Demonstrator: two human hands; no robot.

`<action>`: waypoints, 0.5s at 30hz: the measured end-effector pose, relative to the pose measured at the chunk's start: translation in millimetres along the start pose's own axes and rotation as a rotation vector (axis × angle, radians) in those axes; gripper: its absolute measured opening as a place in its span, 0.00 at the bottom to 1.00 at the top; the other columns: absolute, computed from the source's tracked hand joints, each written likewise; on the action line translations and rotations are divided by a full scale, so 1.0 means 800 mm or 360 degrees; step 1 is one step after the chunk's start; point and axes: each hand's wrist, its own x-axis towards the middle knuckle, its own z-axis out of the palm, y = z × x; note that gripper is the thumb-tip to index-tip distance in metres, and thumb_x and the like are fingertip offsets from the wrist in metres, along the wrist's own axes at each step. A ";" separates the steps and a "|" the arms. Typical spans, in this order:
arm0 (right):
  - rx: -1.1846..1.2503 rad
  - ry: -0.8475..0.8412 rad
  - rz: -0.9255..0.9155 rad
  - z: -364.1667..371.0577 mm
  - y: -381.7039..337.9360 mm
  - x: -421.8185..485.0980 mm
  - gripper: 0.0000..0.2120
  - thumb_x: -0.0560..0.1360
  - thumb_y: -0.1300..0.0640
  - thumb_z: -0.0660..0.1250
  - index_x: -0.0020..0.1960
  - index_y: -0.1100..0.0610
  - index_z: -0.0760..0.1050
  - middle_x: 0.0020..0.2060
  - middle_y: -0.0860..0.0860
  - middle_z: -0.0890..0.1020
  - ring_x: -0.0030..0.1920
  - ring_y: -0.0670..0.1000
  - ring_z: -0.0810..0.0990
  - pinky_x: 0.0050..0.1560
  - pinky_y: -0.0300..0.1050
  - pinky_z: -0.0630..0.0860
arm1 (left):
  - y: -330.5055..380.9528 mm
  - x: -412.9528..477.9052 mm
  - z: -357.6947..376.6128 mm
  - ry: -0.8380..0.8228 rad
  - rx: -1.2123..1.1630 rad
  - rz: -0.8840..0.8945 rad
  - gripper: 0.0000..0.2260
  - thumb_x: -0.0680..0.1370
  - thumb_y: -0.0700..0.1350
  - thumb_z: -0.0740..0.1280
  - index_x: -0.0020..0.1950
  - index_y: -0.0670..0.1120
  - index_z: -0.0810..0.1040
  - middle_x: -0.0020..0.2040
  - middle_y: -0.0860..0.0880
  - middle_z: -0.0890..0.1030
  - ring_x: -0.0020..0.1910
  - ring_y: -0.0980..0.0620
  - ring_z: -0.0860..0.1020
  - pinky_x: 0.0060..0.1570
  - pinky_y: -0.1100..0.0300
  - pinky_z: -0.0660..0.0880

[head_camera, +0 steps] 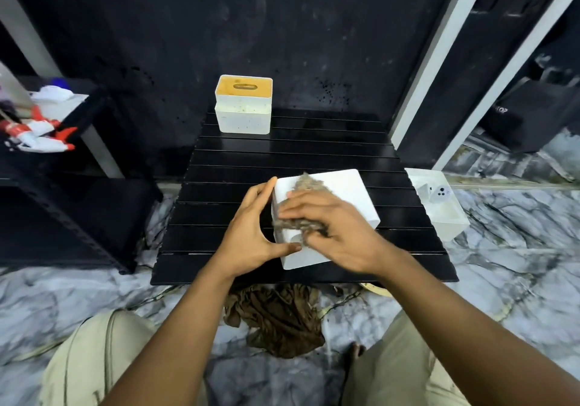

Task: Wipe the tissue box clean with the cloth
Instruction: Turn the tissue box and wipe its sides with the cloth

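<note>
Steadies the white tissue box, near the front of the black slatted worktop, with the left hand, thumb on the near face and fingers against the left edge. Presses the bunched grey-brown cloth onto the box's upper face with the right hand, fingers closed over it and blurred. Leaves a second tissue box, yellow-lidded, at the worktop's far edge, well apart, and a brown rag on the marble floor just below the near edge.
</note>
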 end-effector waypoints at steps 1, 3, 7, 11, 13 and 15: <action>0.0035 0.0094 0.0076 -0.006 0.011 -0.004 0.23 0.69 0.61 0.63 0.64 0.53 0.78 0.63 0.45 0.78 0.69 0.44 0.69 0.74 0.45 0.61 | 0.000 0.001 0.001 0.0002 0.0011 -0.0018 0.55 0.60 0.61 0.79 0.80 0.54 0.54 0.70 0.60 0.64 0.71 0.61 0.65 0.70 0.61 0.64; -0.0148 0.0286 0.0289 -0.016 0.034 -0.001 0.24 0.71 0.57 0.60 0.66 0.52 0.76 0.65 0.45 0.76 0.70 0.46 0.68 0.74 0.52 0.60 | -0.001 0.003 0.004 0.0010 0.0023 -0.0047 0.55 0.60 0.58 0.81 0.80 0.56 0.53 0.70 0.61 0.62 0.72 0.61 0.64 0.71 0.59 0.63; -0.0589 0.0209 0.0558 -0.008 0.024 0.036 0.27 0.73 0.48 0.50 0.70 0.48 0.70 0.69 0.43 0.71 0.74 0.48 0.62 0.74 0.63 0.53 | -0.002 0.008 0.009 0.0041 -0.0003 -0.0066 0.55 0.60 0.55 0.83 0.80 0.55 0.54 0.70 0.60 0.63 0.71 0.61 0.64 0.72 0.57 0.63; -0.0597 -0.0010 0.0053 0.015 -0.012 0.046 0.24 0.72 0.48 0.52 0.65 0.48 0.74 0.65 0.43 0.74 0.71 0.47 0.65 0.74 0.55 0.55 | -0.008 0.007 0.005 0.0052 -0.0180 -0.0094 0.56 0.59 0.59 0.82 0.80 0.52 0.55 0.73 0.58 0.66 0.72 0.59 0.67 0.72 0.50 0.66; -0.0517 -0.0067 -0.0117 0.012 -0.009 0.033 0.20 0.71 0.50 0.57 0.60 0.48 0.77 0.62 0.41 0.76 0.69 0.45 0.68 0.74 0.51 0.57 | -0.012 0.003 0.007 0.0050 -0.0315 -0.0140 0.58 0.59 0.57 0.83 0.80 0.53 0.51 0.74 0.58 0.67 0.73 0.57 0.67 0.73 0.48 0.65; -0.0449 0.0055 -0.0074 0.005 0.005 0.025 0.20 0.70 0.50 0.57 0.57 0.49 0.80 0.60 0.42 0.78 0.66 0.46 0.71 0.71 0.50 0.62 | -0.013 0.001 0.013 0.0056 -0.0334 -0.0176 0.60 0.59 0.54 0.83 0.80 0.53 0.48 0.74 0.61 0.67 0.74 0.59 0.65 0.74 0.51 0.62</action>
